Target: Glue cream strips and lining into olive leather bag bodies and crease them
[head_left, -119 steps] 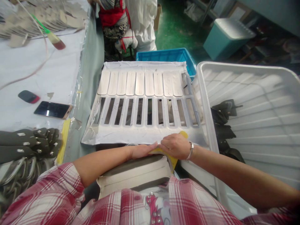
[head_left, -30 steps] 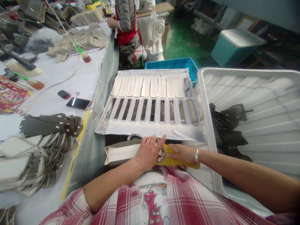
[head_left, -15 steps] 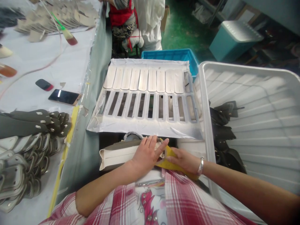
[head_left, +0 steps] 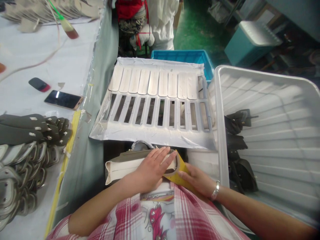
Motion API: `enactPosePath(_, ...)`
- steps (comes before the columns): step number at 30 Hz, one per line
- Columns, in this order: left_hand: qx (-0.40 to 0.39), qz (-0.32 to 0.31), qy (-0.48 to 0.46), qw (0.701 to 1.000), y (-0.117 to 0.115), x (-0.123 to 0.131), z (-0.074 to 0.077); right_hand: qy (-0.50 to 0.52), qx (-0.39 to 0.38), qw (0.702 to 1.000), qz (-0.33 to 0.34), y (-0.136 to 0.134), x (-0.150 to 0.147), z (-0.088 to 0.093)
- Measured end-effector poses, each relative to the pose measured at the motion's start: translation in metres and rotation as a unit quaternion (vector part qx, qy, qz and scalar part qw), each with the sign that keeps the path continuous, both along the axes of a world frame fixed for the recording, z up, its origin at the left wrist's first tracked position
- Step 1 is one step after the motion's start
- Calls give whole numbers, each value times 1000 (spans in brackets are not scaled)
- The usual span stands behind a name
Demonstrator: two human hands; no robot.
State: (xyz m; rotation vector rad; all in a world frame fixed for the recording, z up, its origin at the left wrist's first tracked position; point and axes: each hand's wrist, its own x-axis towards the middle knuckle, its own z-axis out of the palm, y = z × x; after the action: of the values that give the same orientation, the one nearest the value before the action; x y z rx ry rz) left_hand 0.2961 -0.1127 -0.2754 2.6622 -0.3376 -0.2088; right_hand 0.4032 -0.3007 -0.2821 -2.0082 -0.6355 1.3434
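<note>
My left hand (head_left: 150, 168) lies flat, fingers stretched out, on a stack of cream and grey flat pieces (head_left: 120, 166) at my lap. My right hand (head_left: 197, 180) grips a yellow template (head_left: 180, 168) with a rounded hole, held tilted against the right end of the stack. My left fingertips touch the template's rim. Just beyond the hands lies a white slotted rack (head_left: 150, 133), with several cream strips (head_left: 152, 81) lined up in its far row.
A big white plastic crate (head_left: 275, 110) at the right holds dark leather parts (head_left: 237, 140). On the white table at left lie grey and cream strap pieces (head_left: 27, 136), a phone (head_left: 62, 99) and a brush (head_left: 66, 28). A blue bin (head_left: 180, 56) and a person in a red apron (head_left: 130, 13) are beyond.
My hands slid slightly toward me on the stack and the yellow template tilted up more. The view shifted left and down.
</note>
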Motion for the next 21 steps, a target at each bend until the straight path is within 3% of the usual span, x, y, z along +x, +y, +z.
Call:
enactPosePath(10,-66,14,14,998,9,-1,0,11,45,995,-91,4,-16,-3)
enactPosePath(21,-78,33,23,996,7,0,0,86,72,956,-272,11,-39,-3)
